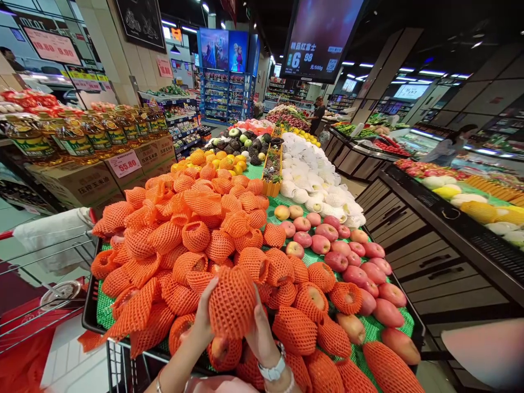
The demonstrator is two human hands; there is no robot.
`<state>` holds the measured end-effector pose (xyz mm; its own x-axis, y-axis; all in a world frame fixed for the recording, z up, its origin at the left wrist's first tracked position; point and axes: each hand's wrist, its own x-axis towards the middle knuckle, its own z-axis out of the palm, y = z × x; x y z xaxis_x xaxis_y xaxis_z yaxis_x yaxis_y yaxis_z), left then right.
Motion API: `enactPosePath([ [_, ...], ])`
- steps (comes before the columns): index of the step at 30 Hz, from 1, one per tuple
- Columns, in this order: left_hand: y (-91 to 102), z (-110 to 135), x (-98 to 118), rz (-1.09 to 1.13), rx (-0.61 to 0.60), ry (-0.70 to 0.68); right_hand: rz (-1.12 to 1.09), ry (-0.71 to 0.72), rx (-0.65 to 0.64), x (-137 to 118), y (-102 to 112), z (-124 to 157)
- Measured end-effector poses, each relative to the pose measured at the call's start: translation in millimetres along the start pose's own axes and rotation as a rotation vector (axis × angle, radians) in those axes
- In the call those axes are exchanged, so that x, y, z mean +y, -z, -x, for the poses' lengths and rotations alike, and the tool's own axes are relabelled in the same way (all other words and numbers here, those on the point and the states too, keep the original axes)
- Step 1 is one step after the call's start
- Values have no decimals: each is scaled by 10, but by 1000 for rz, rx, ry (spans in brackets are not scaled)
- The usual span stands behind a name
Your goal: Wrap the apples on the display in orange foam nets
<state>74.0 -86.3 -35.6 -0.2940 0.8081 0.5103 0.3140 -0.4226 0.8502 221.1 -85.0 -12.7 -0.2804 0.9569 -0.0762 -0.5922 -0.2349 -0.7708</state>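
Between my two hands is an apple in an orange foam net, raised just above the front of the fruit display. My left hand grips its left side. On the right side, my right hand presses its fingers against the net, with a white watch on the wrist. The net covers the fruit almost wholly, so little of its skin shows. Around and below both hands lie several more netted apples. Bare red apples sit to the right on a green mat.
A shopping cart with a white cloth stands at the left. Pale netted fruit and oranges lie farther back. Oil bottles stand on cartons at left. A dark produce counter runs along the right. Other people are in the distance.
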Motion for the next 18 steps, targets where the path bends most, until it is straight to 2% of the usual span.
enactPosePath([
  [3, 18, -124, -25, -73, -104, -279, -98, -53, -44, -1, -18, 32],
  [5, 23, -226, 11, -101, -138, -372, -112, -45, -33, 17, -26, 45],
  [9, 30, -331, 147, -117, -161, -446, -82, -7, -39, 64, -18, 45],
  [12, 30, -300, 213, -104, -96, -537, -85, 20, -101, 68, -18, 35],
  [15, 10, -219, 198, -127, -19, -555, -97, 7, -143, 67, -38, 25],
  [18, -27, -148, 134, -145, 25, -558, -80, 24, -84, 78, -64, 30],
])
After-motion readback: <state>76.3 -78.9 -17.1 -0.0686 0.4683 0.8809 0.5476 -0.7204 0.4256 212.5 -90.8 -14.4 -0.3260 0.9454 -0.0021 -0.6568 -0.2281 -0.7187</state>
